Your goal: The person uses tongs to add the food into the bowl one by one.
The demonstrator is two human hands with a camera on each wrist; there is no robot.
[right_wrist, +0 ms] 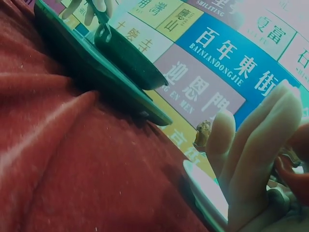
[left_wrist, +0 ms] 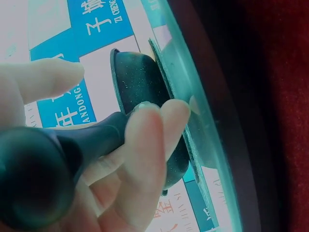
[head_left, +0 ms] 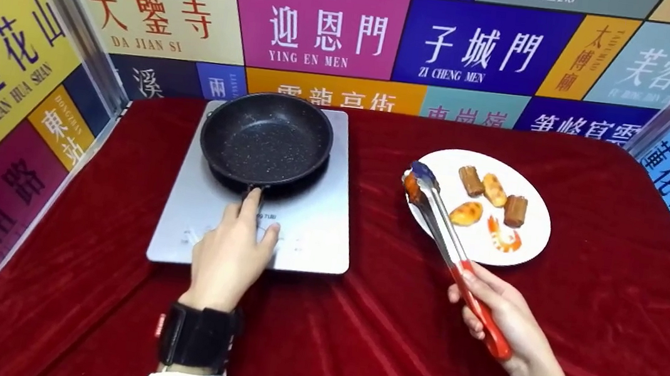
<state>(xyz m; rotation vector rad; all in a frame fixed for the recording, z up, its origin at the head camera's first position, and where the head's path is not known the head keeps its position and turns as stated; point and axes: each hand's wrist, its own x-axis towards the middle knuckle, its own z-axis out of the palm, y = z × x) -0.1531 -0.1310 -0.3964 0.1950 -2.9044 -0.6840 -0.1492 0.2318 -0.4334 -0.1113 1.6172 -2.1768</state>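
Observation:
A black speckled frying pan (head_left: 268, 136) sits on a silver induction cooktop (head_left: 324, 231) at the left. My left hand (head_left: 232, 252) grips the pan's dark handle (left_wrist: 99, 137), its index finger lying along the top near the pan. At the right, my right hand (head_left: 506, 315) holds red-handled metal tongs (head_left: 447, 229). Their dark blue tips pinch a browned, orange-brown piece of food (head_left: 412, 187) over the left rim of the white plate (head_left: 528, 235). That piece shows above the plate in the right wrist view.
On the plate lie two brown ridged pieces (head_left: 514, 211), two golden pieces (head_left: 466, 214) and an orange-and-white shrimp (head_left: 503, 235). Dark red cloth (head_left: 370, 318) covers the table. Colourful printed panels (head_left: 318, 28) and metal posts (head_left: 73, 19) stand around it.

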